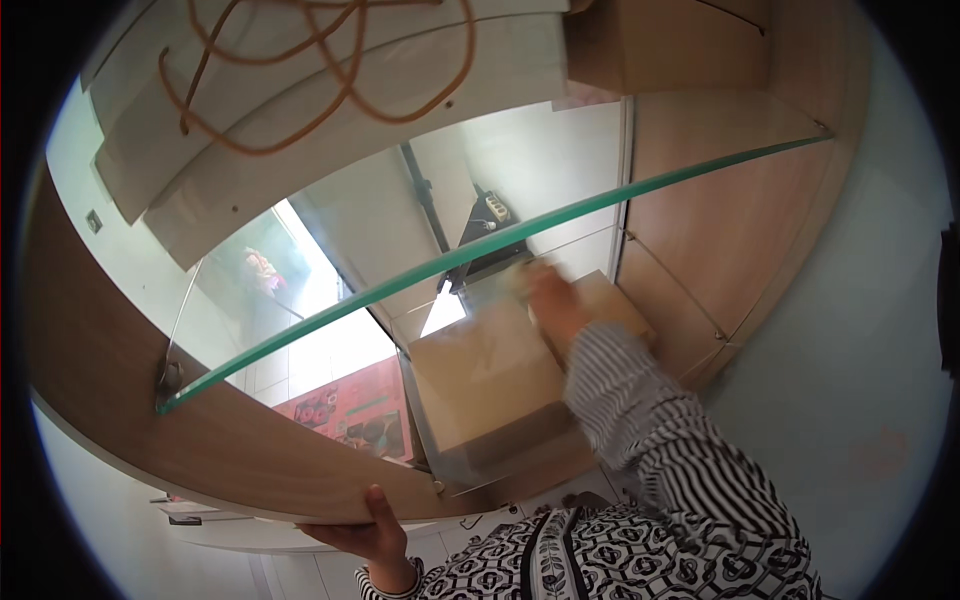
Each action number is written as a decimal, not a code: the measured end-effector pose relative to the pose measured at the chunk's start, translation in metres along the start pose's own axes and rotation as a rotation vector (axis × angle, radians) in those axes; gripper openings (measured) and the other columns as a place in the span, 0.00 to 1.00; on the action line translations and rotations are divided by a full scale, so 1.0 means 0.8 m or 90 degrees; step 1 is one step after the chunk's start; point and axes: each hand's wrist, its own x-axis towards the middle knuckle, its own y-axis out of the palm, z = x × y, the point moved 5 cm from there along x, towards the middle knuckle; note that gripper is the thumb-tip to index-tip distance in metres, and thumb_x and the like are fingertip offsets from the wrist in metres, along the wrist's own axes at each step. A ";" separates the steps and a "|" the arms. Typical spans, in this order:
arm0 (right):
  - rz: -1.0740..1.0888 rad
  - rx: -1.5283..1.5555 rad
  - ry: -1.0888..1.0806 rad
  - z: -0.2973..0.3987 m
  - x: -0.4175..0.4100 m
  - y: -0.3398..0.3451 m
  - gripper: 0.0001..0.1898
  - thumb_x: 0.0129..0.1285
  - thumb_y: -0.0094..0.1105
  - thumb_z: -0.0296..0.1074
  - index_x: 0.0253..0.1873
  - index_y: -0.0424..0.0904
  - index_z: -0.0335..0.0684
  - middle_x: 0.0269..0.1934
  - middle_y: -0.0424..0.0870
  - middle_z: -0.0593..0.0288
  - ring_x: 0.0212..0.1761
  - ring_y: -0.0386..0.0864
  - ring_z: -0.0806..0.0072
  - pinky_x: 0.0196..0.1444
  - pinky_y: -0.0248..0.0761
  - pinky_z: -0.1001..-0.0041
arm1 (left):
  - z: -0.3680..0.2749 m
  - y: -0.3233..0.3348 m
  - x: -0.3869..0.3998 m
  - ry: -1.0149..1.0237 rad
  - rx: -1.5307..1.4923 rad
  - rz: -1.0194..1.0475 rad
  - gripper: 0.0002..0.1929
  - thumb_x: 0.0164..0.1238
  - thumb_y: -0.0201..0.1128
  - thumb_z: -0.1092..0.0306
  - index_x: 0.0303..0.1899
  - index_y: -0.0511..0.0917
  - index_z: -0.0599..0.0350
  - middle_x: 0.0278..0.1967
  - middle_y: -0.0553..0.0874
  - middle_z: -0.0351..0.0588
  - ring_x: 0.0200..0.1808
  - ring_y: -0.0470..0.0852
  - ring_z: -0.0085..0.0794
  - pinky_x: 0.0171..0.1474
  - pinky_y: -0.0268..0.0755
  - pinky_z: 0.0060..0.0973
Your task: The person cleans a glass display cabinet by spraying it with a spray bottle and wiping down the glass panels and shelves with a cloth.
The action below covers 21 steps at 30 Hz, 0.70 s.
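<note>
My right hand [559, 300], blurred by motion, reaches below the green-edged glass shelf [457, 259] into a wood-panelled cabinet. A pale, cloth-like thing [517, 277] shows at its fingers; blur hides its exact kind. Beneath that hand and forearm is a closed cardboard box [480, 382], with a second cardboard box [611, 300] just to the right. At the bottom, my left hand [375, 529] grips the lower edge of the cabinet's wooden side panel [300, 465]. Its thumb lies on the panel face, while most of the other fingers are hidden.
An orange cord [349, 86] loops over white boards [510, 60] above the shelf. Another cardboard box [682, 45] sits at upper right. Behind the glass are a power strip [496, 206] and a dark pole [424, 191]. A pink printed sheet [360, 409] lies beyond the left panel.
</note>
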 end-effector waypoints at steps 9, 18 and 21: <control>-0.003 0.036 0.328 0.014 0.007 0.053 0.11 0.63 0.48 0.31 0.42 0.74 0.29 0.39 0.74 0.44 0.41 0.79 0.55 0.38 0.76 0.62 | -0.009 0.005 -0.001 -0.043 -0.025 0.025 0.45 0.62 0.63 0.65 0.69 0.37 0.64 0.65 0.55 0.60 0.64 0.62 0.43 0.62 0.59 0.39; -0.121 0.079 0.101 0.012 0.018 0.046 0.09 0.61 0.50 0.36 0.36 0.77 0.38 0.33 0.79 0.52 0.37 0.80 0.61 0.37 0.75 0.62 | -0.001 -0.001 -0.004 -0.058 -0.040 0.027 0.45 0.62 0.63 0.66 0.69 0.36 0.63 0.66 0.54 0.59 0.63 0.62 0.43 0.62 0.60 0.40; -0.067 -0.224 0.368 -0.096 -0.003 -0.022 0.06 0.56 0.54 0.26 0.37 0.77 0.32 0.39 0.77 0.47 0.38 0.80 0.60 0.38 0.77 0.65 | 0.006 -0.007 -0.003 -0.037 -0.024 0.033 0.45 0.62 0.63 0.66 0.69 0.36 0.63 0.66 0.54 0.59 0.63 0.62 0.43 0.62 0.60 0.40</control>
